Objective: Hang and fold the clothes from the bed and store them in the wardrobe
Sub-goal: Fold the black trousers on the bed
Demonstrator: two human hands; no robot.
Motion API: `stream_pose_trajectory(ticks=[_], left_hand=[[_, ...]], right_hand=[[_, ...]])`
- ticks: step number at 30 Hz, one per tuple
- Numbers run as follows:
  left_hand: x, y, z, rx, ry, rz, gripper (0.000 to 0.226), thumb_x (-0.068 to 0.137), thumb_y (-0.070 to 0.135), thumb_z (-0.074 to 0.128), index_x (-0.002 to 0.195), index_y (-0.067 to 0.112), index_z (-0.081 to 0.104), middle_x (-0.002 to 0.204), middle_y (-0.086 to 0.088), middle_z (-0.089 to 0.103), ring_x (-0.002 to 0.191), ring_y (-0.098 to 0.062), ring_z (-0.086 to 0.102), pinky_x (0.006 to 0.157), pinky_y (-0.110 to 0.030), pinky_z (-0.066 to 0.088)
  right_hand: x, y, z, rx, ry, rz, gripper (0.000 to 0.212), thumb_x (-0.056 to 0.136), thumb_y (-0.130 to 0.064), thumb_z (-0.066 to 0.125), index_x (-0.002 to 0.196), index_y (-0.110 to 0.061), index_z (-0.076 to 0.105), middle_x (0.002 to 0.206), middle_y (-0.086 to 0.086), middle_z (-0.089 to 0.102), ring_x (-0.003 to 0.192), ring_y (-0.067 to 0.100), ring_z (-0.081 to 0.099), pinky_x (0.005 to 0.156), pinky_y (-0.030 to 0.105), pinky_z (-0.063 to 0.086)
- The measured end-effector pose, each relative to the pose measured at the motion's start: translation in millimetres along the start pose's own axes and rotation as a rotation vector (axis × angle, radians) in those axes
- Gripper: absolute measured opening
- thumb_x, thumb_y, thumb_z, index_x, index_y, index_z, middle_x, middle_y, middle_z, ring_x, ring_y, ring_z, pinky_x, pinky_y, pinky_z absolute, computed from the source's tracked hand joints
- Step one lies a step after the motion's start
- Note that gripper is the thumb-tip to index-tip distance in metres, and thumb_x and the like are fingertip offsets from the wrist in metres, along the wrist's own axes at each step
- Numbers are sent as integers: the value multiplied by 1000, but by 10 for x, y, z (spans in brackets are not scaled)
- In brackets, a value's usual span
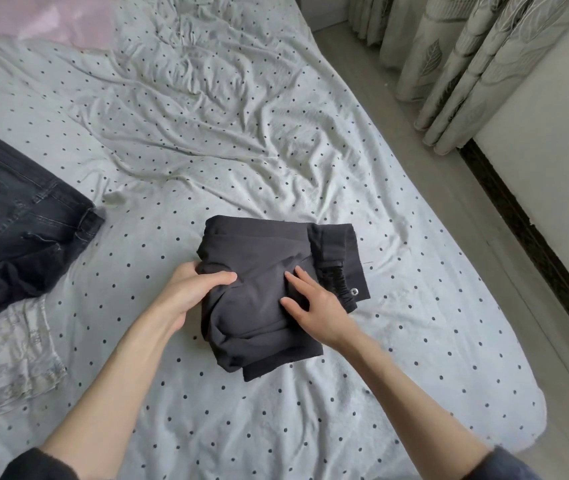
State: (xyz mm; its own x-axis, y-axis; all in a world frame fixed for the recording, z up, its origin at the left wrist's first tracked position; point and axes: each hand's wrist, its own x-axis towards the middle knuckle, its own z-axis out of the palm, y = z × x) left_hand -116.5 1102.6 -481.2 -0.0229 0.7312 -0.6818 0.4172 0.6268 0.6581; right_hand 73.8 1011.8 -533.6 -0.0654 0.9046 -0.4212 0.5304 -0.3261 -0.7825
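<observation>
Folded dark garment (pixel 265 289) between left hand (pixel 189 289) and right hand (pixel 317 306)

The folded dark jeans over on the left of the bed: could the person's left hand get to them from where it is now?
Probably yes. The jeans lie in the open on the sheet, nothing between them and the left hand. But that hand grips the dark garment, so it would have to let go first.

Four pieces of cloth are lying on one bed (pixel 276 133): one folded dark garment (pixel 262 299) at the centre, one pair of dark jeans (pixel 16 216) at nine o'clock, one pale patterned piece (pixel 16 362) at eight o'clock, one pink item (pixel 68 19) at eleven o'clock. Two hands are showing. One curtain (pixel 456 64) is hanging at one o'clock.
</observation>
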Motion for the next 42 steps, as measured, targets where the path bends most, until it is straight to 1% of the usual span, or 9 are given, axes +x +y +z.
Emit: stream_pose_trajectory(ticks=[6, 9, 13, 17, 22, 27, 34, 39, 42], left_hand=[[-38, 46, -24, 0, -30, -33, 29, 82, 17, 72, 108, 12, 61, 103, -1, 67, 94, -16, 64, 82, -31, 51], [-56, 41, -19, -59, -27, -1, 38, 85, 19, 69, 120, 14, 55, 109, 4, 64, 99, -13, 62, 77, -27, 50], [-72, -33, -59, -90, -69, 3, 40, 88, 16, 64, 126, 17, 51, 103, 13, 65, 98, -9, 62, 72, -23, 49], [17, -156, -69, -115, -32, -49, 46, 88, 14, 65, 131, 13, 48, 107, 7, 64, 99, -14, 63, 81, -29, 50], [157, -234, -78, -125, 31, -63, 47, 87, 19, 67, 130, 11, 51, 119, -3, 63, 96, -13, 63, 69, -24, 49], [217, -296, -43, -91, 19, -18, 46, 85, 21, 69, 127, 14, 51, 110, 2, 65, 95, -11, 63, 66, -23, 47], [412, -416, 160, 7, 70, -54, 41, 80, 30, 74, 113, 16, 54, 104, 4, 64, 94, -16, 62, 65, -29, 46], [579, -454, 121, 15, 12, -84, 22, 78, 27, 76, 95, 18, 65, 93, 4, 71, 85, -13, 66, 68, -29, 52], [638, -488, -27, -56, -164, -134, 25, 80, 20, 74, 103, 16, 66, 100, 0, 73, 92, -15, 69, 80, -31, 53]], right_hand=[[92, 109, 5, 52, -108, 61, 53, 96, -32, 50, 146, -24, 34, 157, -8, 15, 142, 9, 20, 103, 10, 13], [95, 168, -10, 36, -48, 51, 50, 96, -28, 50, 144, -20, 38, 156, -7, 19, 141, 10, 25, 100, 8, 15], [132, 147, -22, 207, 259, 239, 45, 94, -21, 54, 137, -10, 46, 140, 5, 49, 128, 20, 46, 100, 21, 31], [323, 102, -97, 104, 156, 414, 49, 94, -30, 52, 137, -6, 42, 132, 11, 54, 126, 28, 45, 98, 31, 36], [487, 79, -211, 188, 57, 487, 32, 86, -30, 64, 106, -5, 58, 104, 9, 62, 102, 25, 57, 85, 33, 44], [305, 195, -327, 188, 282, 468, 29, 80, -27, 66, 60, -14, 49, 57, -2, 49, 64, 19, 49, 51, 28, 35], [348, 425, -488, 334, 342, 505, 15, 80, -24, 71, 87, -11, 71, 107, 9, 55, 103, 26, 52, 89, 38, 47], [397, 486, -553, 489, 253, 562, 13, 75, -20, 76, 81, -10, 70, 86, 7, 68, 81, 23, 60, 78, 43, 54], [408, 545, -597, 500, 280, 556, 21, 71, -19, 79, 65, -10, 61, 76, 7, 63, 73, 20, 55, 67, 34, 48]])
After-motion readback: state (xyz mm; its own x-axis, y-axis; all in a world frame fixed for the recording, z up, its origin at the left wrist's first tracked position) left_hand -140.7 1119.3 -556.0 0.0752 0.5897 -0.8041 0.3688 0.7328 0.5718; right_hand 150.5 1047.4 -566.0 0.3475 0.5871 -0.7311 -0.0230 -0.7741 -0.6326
